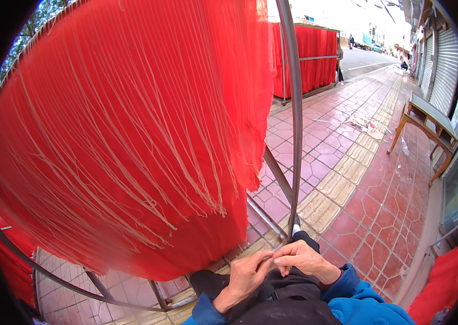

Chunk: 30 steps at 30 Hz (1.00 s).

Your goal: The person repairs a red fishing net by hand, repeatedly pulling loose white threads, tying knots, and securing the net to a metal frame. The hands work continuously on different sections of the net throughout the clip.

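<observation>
Cloth (pixel 131 141) hangs red ahead-left of the hands (pixel 248 276) (pixel 302 260), pinched together, whether around anything I cannot tell.

I can't tell whether the fingers (pixel 288 251), low centre, hold anything; lower right, red cloth (pixel 448 279) runs off-frame.

This is a street pavement (pixel 370 222), shown by roller shutters (pixel 447 67) and the road (pixel 360 60).
</observation>
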Each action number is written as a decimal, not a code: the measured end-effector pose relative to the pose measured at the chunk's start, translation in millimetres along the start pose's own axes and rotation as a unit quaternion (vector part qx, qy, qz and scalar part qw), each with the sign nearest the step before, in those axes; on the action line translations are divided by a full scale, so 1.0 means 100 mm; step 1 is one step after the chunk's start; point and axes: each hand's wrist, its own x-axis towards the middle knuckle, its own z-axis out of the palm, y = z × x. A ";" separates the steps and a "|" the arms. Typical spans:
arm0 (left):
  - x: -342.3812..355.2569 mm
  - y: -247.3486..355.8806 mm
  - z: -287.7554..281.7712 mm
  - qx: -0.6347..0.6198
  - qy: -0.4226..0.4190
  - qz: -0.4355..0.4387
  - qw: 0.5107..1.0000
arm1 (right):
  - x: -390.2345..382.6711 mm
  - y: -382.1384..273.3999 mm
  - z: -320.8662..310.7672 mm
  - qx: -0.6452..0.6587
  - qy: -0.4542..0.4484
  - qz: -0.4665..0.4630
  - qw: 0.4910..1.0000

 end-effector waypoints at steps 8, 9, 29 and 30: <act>-0.08 -0.14 -0.08 -0.266 -0.041 -0.193 0.944 | -0.14 -0.31 -0.27 0.187 -0.033 0.013 0.982; -0.09 -0.17 -0.10 -0.289 -0.024 -0.207 0.934 | -0.15 -0.37 -0.30 0.202 -0.009 -0.013 0.979; -0.46 -0.34 -0.07 -0.336 0.056 -0.256 0.905 | -0.47 -1.64 -0.42 0.108 0.287 -0.604 0.736; -0.47 -0.34 -0.06 -0.340 0.051 -0.257 0.903 | -0.49 -1.68 -0.40 0.100 0.342 -0.603 0.713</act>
